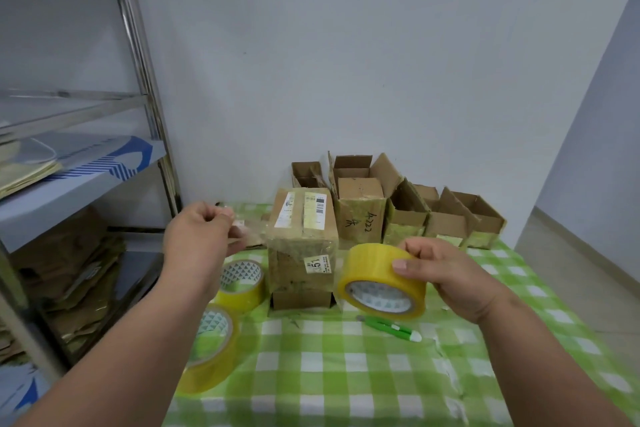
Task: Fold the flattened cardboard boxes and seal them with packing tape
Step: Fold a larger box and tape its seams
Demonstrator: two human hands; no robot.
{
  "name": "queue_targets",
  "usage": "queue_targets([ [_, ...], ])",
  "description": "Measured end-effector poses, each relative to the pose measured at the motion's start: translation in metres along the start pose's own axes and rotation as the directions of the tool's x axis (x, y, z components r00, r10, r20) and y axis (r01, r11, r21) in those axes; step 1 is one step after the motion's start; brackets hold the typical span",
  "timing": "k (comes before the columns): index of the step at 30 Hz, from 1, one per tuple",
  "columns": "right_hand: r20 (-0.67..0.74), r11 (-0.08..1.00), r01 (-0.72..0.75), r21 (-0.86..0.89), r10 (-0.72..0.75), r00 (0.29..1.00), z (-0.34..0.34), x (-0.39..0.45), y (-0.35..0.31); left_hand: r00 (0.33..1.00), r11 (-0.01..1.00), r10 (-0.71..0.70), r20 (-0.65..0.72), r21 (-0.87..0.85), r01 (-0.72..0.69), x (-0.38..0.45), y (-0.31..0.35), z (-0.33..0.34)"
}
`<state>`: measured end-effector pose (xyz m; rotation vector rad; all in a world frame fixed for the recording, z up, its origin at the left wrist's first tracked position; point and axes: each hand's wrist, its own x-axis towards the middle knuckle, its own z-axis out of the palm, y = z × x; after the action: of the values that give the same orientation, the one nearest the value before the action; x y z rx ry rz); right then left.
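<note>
On the checked cloth (346,374), box (302,246) stood folded, labelled, taped. Right hand (446,274) gripped yellow tape roll (381,281); left hand (199,236) pinched its clear strip (251,230).

Glossy yellow tape roll (382,282); matt, worn cardboard box (302,246); checked cloth table cover (346,374); shiny metal shelf frame (138,55) on the left.

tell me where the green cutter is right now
In the head view the green cutter lies flat on the checked tablecloth, just below the tape roll held in the right hand.
</note>
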<state>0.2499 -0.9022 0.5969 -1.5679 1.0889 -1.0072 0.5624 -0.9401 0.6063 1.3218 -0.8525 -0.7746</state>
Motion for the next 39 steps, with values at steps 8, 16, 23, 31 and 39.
queue_targets([
  [8, -0.197, 0.994, -0.023, -0.102, 0.003, 0.980, -0.026, 0.025, -0.004, 0.995, 0.996, -0.078, -0.056, -0.045, 0.075, 0.012, -0.003, 0.008],
  [16, -0.206, 0.978, -0.108, -0.180, 0.070, 0.976, -0.036, 0.063, -0.012, 0.983, 0.990, -0.130, -0.133, -0.068, 0.122, 0.020, -0.017, 0.012],
  [23, -0.173, 0.965, -0.158, -0.210, 0.122, 0.977, -0.038, 0.082, -0.001, 0.974, 0.989, -0.145, -0.174, -0.065, 0.135, 0.021, -0.031, 0.011],
  [31, -0.227, 0.950, -0.242, -0.200, 0.195, 0.954, -0.029, 0.086, 0.017, 0.965, 0.981, -0.194, -0.174, -0.006, 0.196, 0.021, -0.053, 0.010],
  [39, -0.206, 0.937, -0.311, -0.158, 0.277, 0.939, 0.000, 0.085, 0.039, 0.921, 0.926, -0.376, 0.100, 0.086, 0.368, 0.010, -0.070, 0.016],
])
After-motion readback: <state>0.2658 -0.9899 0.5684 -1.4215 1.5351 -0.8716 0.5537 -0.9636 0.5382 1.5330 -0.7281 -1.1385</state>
